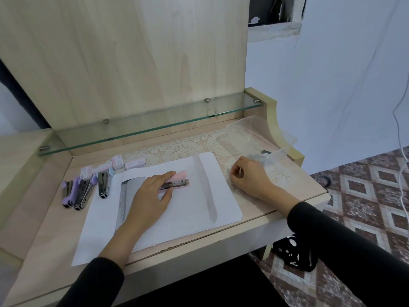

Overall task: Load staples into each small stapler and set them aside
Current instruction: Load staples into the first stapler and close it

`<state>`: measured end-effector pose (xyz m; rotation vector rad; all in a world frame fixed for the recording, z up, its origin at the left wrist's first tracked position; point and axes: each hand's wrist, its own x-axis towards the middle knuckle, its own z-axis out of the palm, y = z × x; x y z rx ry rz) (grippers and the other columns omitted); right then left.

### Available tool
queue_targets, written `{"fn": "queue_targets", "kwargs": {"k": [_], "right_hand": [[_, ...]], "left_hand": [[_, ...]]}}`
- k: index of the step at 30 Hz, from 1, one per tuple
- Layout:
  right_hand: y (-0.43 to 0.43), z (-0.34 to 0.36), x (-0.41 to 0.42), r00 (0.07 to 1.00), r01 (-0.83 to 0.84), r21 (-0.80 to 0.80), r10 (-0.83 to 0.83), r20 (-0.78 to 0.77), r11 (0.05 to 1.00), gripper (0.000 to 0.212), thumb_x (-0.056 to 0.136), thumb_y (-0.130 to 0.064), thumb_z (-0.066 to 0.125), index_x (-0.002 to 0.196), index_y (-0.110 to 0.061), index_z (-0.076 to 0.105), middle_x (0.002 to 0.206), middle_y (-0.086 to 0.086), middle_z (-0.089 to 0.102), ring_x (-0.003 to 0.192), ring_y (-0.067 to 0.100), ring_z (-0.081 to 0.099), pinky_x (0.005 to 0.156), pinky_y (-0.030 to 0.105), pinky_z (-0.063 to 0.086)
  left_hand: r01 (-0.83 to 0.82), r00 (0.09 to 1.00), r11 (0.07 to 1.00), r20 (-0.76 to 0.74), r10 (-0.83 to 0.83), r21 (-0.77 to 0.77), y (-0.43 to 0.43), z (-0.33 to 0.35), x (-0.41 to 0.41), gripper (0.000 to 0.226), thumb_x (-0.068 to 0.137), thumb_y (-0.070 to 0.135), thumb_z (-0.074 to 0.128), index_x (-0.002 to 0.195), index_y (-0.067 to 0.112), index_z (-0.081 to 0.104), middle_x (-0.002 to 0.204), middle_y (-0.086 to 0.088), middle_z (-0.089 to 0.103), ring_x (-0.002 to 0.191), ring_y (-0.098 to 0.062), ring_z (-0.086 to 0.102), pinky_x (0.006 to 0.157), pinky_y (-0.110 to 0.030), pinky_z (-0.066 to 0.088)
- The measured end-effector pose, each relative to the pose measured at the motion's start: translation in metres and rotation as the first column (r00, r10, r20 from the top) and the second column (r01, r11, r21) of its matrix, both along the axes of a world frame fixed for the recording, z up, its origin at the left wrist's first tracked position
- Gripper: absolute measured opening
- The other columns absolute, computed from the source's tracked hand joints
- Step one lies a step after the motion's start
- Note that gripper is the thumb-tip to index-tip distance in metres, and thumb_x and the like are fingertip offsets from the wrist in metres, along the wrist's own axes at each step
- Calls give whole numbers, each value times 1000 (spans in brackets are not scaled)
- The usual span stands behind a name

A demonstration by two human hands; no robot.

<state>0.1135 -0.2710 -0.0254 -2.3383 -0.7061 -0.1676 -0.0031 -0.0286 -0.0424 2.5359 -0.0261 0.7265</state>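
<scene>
A pink stapler (180, 180) lies open on the white paper (188, 209), its metal staple channel showing. My left hand (152, 193) holds it between fingers and thumb. To the right, my right hand (247, 178) rests on the lace mat with its fingertips pinched together; whether staples are between them is too small to tell. At the left lie two purple staplers (75, 193) and a blue stapler (103, 183), all open. Small pink staple boxes (117, 162) stand behind them.
A clear plastic container (261, 138) sits at the back right of the desk. A glass shelf (141, 127) runs over the desk's rear. The desk's right edge (318, 196) drops to a tiled floor, with a black bag (294, 251) below.
</scene>
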Motion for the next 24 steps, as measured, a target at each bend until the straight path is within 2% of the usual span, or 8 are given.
{"fn": "queue_targets", "kwargs": {"k": [8, 13, 18, 21, 24], "right_hand": [[3, 1, -2, 1000, 12, -14, -12, -14, 1000, 10, 81, -2, 53, 74, -8, 53, 88, 6, 56, 68, 16, 47, 62, 29, 39], [-2, 29, -6, 998, 56, 175, -53, -17, 983, 12, 88, -2, 49, 79, -10, 49, 80, -3, 48, 63, 5, 43, 58, 13, 35], [-26, 77, 15, 972, 190, 385, -229, 57, 903, 10, 89, -6, 50, 81, -11, 50, 65, -11, 45, 54, 6, 43, 53, 19, 34], [-37, 76, 32, 948, 295, 340, -317, 10, 893, 5, 87, -6, 52, 84, -5, 55, 71, -1, 52, 63, 16, 47, 62, 23, 35], [-39, 67, 40, 950, 309, 270, -311, -36, 912, 3, 83, -3, 56, 84, -3, 59, 77, 6, 57, 71, 20, 51, 65, 27, 38]], "left_hand": [[-9, 1000, 1000, -16, 9, 14, 1, 0, 0, 42, 83, 4, 62, 123, 16, 56, 107, -6, 63, 94, -21, 56, 81, -26, 41], [-9, 1000, 1000, -23, 9, 0, 1, 1, 0, 42, 84, 5, 62, 123, 17, 55, 109, -5, 63, 96, -21, 55, 84, -27, 42], [-6, 1000, 1000, -23, 6, -8, -1, 1, 0, 43, 84, 4, 61, 123, 20, 55, 106, -2, 62, 97, -21, 55, 83, -25, 42], [-17, 1000, 1000, -18, 16, -8, -1, 2, -1, 42, 84, 5, 61, 123, 21, 55, 106, -1, 62, 97, -20, 55, 84, -24, 40], [-22, 999, 1000, -23, 22, 2, -2, 3, -2, 42, 84, 6, 61, 123, 20, 55, 106, 0, 61, 96, -18, 54, 83, -22, 39]]}}
